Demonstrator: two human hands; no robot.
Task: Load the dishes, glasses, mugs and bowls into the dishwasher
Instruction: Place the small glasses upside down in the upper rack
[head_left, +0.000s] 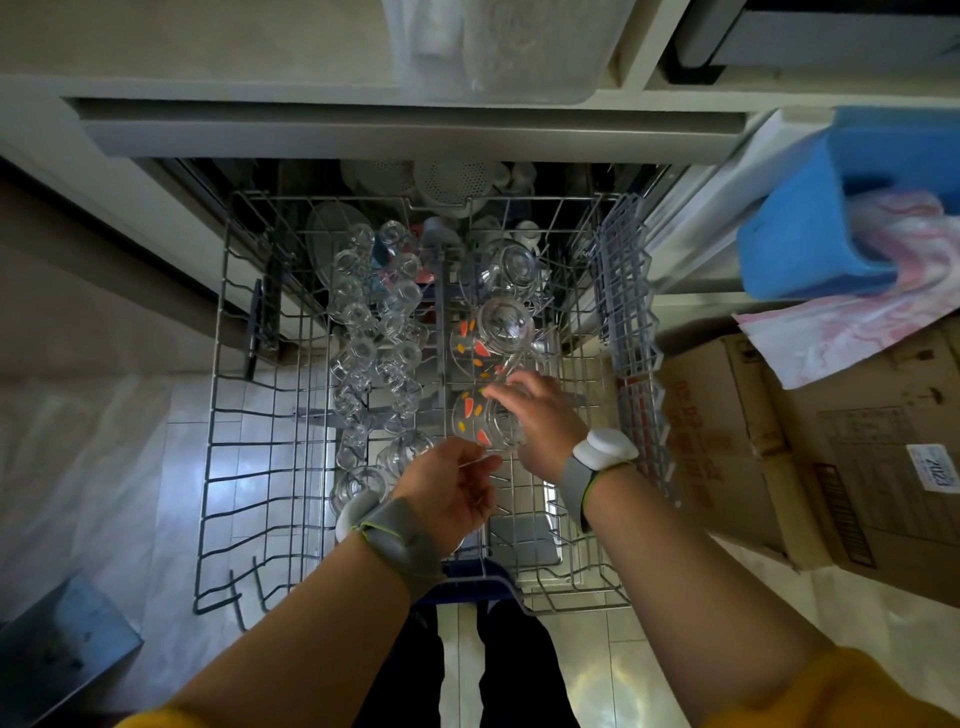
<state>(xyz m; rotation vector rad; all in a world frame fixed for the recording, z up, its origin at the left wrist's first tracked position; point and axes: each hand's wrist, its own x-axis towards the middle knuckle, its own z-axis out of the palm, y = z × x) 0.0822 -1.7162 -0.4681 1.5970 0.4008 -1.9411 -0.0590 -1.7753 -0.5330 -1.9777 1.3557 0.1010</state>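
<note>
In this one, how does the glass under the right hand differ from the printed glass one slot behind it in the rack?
The near glass is gripped by the right hand and partly hidden by it; the far glass stands free, touched by no hand. The near glass sits closer to the rack's front, level with the left hand; the far glass sits mid-rack. Both are clear, printed with orange and yellow shapes, and sit in the upper rack.

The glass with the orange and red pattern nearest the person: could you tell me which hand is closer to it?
Right. The right hand grips the patterned glass; the left hand sits just below it.
</note>
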